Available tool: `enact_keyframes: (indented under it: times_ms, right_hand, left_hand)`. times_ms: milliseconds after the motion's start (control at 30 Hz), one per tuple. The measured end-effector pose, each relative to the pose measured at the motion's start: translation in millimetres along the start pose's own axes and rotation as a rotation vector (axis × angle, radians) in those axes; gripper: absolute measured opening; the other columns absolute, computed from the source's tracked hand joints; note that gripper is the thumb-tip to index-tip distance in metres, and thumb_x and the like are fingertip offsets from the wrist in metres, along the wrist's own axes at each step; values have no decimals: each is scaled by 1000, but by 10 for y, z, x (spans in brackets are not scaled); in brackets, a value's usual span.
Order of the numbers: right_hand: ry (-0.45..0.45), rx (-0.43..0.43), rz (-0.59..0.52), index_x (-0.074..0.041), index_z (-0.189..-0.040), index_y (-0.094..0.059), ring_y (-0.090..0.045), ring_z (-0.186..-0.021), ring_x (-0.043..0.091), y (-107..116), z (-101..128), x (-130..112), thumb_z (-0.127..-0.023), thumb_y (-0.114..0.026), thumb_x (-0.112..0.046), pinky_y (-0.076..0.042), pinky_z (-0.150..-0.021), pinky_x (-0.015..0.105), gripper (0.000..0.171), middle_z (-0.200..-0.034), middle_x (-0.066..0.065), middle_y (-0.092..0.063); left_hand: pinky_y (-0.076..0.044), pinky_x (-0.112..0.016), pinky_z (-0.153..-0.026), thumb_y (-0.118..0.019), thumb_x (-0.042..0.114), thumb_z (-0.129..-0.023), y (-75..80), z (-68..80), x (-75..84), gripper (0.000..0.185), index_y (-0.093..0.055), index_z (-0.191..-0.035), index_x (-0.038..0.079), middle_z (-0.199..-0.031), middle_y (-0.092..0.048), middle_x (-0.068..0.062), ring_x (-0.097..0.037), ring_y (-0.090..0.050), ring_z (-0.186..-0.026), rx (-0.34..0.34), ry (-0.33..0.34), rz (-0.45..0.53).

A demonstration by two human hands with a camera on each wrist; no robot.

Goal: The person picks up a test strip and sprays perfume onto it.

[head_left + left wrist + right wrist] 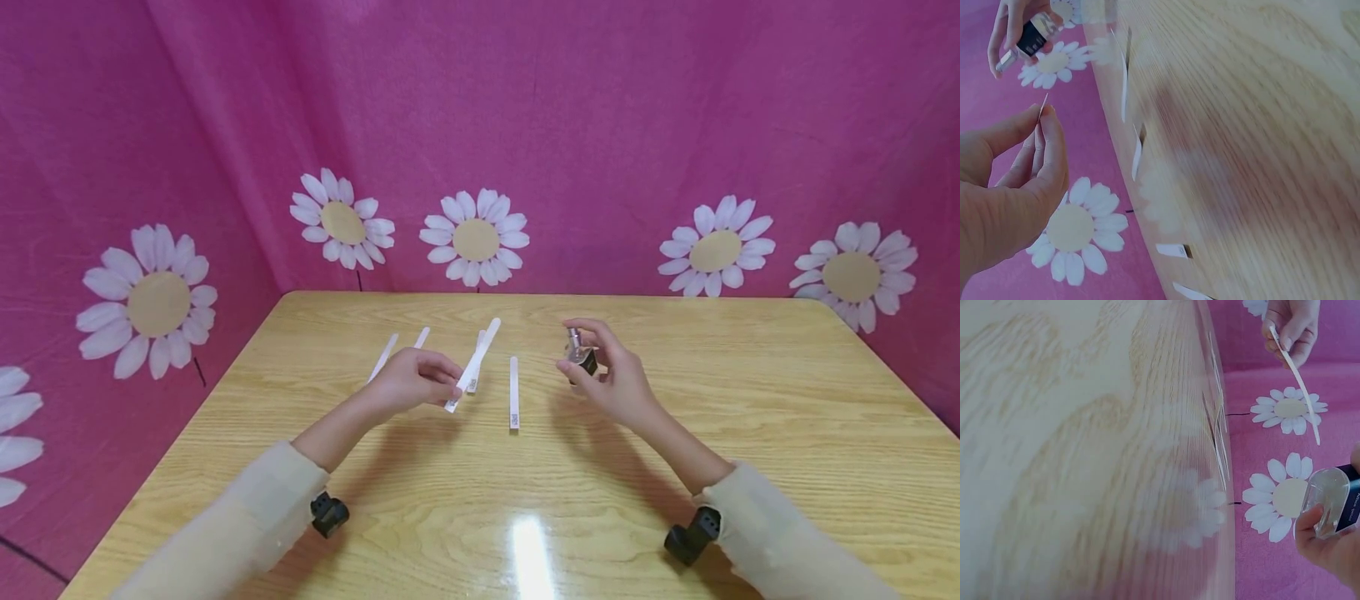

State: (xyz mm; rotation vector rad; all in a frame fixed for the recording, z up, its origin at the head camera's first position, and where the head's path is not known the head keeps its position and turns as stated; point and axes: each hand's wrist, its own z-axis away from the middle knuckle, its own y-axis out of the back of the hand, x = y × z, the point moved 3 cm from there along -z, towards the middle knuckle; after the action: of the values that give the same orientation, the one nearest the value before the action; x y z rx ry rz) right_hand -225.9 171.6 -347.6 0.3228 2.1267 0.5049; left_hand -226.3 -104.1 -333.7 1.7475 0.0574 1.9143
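Note:
Between thumb and fingers of my left hand (pixel 411 382) is the lower end of a white perfume test strip (pixel 483 346), tilted up and to the right above the table. My right hand (pixel 624 385) grips a small clear perfume bottle (pixel 581 357) with a black label, index finger on top of its silver spray head (pixel 573 335). The bottle is a short way right of the strip, apart from it. In the left wrist view the strip (pixel 1043 107) shows edge-on, with the bottle (pixel 1035 39) beyond. The right wrist view has the strip (pixel 1302 384) above the bottle (pixel 1329 494).
Several more white strips lie spread on the wooden table (pixel 420 517). One strip (pixel 513 396) lies between the hands, another (pixel 473 385) behind the held one, and two (pixel 385 354) beyond the left hand. A pink curtain (pixel 585 125) with daisies borders the table.

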Motion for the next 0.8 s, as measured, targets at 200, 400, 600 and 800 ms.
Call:
enact_keyframes:
  times_ms: [200, 400, 600, 800]
  right_hand:
    - [10, 0, 3, -4, -130, -50, -57, -64, -1, 34, 16, -54, -85, -68, 3, -37, -34, 14, 49, -106, 23, -68]
    - [-3, -14, 10, 3, -127, -50, -57, -66, 0, 98, 38, -278, -85, -65, 6, -35, -36, 13, 45, -103, 26, -67]
    - [-23, -9, 20, 4, -127, -50, -55, -66, -1, 139, 60, -322, -85, -65, 5, -35, -37, 12, 44, -103, 26, -67]
    - [-26, -9, 13, 1, -127, -50, -56, -67, 0, 149, 66, -225, -86, -65, 6, -34, -36, 13, 45, -106, 26, -67]
  left_hand:
    - [-61, -32, -78, -70, 0, -83, 118, -46, -70, 27, -65, -108, -9, -79, -68, -2, -3, -63, -68, 66, 23, 14]
    - [-61, -28, -76, -69, -2, -83, 199, -123, -166, 28, -63, -109, -11, -75, -64, 2, -3, -62, -67, 102, 66, 53]
    - [-60, -26, -74, -69, -2, -83, 246, -188, -246, 29, -62, -110, -12, -75, -63, 2, -3, -60, -66, 118, 105, 52]
    - [-60, -25, -73, -70, 0, -83, 291, -233, -305, 31, -63, -111, -10, -83, -67, -4, -3, -61, -68, 129, 153, 12]
